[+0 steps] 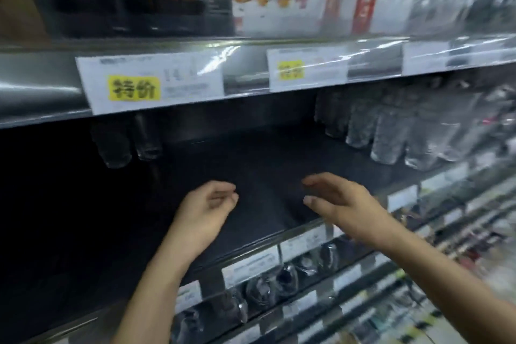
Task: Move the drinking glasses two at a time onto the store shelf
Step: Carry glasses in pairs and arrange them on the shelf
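Currently both my hands hover over the dark shelf, just inside its front edge, holding nothing. Left hand: fingers loosely curled, thumb near the fingertips, nothing between them. Right hand: fingers straight and relaxed, palm turned toward the left hand. Bare shelf surface lies between the hands and runs back ahead of them. The upper shelf, with its price tags, limits the room overhead. Two glasses stand at the back, ahead and left of my left hand, well apart from it. A group of glasses stands ahead and right of my right hand, not touching it.
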`<control>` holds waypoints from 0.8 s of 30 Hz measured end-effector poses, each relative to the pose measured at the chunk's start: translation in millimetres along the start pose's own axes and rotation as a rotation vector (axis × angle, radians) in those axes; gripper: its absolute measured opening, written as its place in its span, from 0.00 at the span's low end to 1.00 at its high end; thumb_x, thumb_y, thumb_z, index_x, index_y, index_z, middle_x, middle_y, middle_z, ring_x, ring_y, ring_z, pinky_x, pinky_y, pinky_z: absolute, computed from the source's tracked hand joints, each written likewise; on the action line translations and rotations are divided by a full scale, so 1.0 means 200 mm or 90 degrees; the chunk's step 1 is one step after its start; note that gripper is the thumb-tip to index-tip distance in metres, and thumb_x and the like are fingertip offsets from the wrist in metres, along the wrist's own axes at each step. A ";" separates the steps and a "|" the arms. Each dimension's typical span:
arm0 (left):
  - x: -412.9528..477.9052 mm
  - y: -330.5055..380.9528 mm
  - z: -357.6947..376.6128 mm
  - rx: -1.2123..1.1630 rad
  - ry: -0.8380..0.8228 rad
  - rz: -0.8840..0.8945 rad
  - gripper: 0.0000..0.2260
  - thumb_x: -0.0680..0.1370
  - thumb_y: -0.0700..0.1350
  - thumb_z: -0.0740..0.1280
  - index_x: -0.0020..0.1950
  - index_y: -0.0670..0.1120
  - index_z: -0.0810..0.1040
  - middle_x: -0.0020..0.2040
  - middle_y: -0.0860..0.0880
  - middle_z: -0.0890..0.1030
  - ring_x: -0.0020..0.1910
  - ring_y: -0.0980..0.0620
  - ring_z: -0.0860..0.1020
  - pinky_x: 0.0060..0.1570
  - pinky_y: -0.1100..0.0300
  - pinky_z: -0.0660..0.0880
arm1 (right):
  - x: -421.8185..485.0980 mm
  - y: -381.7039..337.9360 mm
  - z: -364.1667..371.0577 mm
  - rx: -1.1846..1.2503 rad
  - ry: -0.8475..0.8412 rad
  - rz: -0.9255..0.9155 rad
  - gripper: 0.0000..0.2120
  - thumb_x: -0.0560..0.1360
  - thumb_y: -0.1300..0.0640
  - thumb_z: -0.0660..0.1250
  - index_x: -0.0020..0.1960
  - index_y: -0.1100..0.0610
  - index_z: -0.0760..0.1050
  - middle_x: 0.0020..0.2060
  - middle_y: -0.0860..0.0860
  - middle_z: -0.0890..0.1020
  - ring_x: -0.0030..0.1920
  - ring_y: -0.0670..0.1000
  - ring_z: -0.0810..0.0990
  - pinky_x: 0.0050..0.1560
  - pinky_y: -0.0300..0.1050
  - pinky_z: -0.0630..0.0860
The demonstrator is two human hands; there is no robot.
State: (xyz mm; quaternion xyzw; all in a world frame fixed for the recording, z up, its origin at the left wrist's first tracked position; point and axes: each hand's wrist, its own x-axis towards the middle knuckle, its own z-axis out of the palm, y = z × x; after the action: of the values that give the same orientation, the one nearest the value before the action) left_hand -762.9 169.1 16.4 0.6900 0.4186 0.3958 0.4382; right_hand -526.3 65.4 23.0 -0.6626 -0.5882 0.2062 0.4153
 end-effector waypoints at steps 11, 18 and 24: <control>-0.12 0.32 0.87 -0.047 -0.256 0.095 0.08 0.77 0.39 0.70 0.50 0.52 0.82 0.49 0.55 0.85 0.49 0.63 0.82 0.52 0.66 0.75 | -0.74 0.40 -0.62 0.048 0.246 0.178 0.12 0.75 0.47 0.71 0.58 0.38 0.78 0.54 0.36 0.82 0.57 0.41 0.81 0.57 0.43 0.77; -0.10 0.49 1.35 -0.049 -0.277 0.097 0.06 0.78 0.42 0.70 0.51 0.53 0.83 0.49 0.57 0.85 0.51 0.61 0.82 0.53 0.64 0.76 | -0.83 0.62 -1.03 0.045 0.321 0.189 0.12 0.76 0.51 0.71 0.58 0.41 0.78 0.53 0.36 0.83 0.55 0.35 0.79 0.55 0.34 0.73; 0.00 0.58 1.73 -0.047 -0.199 0.047 0.06 0.77 0.42 0.70 0.50 0.53 0.83 0.48 0.57 0.85 0.49 0.58 0.82 0.53 0.61 0.76 | -0.72 0.88 -1.39 0.069 0.315 0.189 0.12 0.76 0.50 0.70 0.59 0.41 0.78 0.53 0.35 0.83 0.55 0.35 0.79 0.55 0.36 0.75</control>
State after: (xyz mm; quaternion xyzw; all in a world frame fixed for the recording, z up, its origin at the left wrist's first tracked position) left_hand -420.6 44.5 20.4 0.7415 0.3050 0.3148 0.5079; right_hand -240.1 -151.3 10.9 -0.7485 -0.3539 0.1281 0.5460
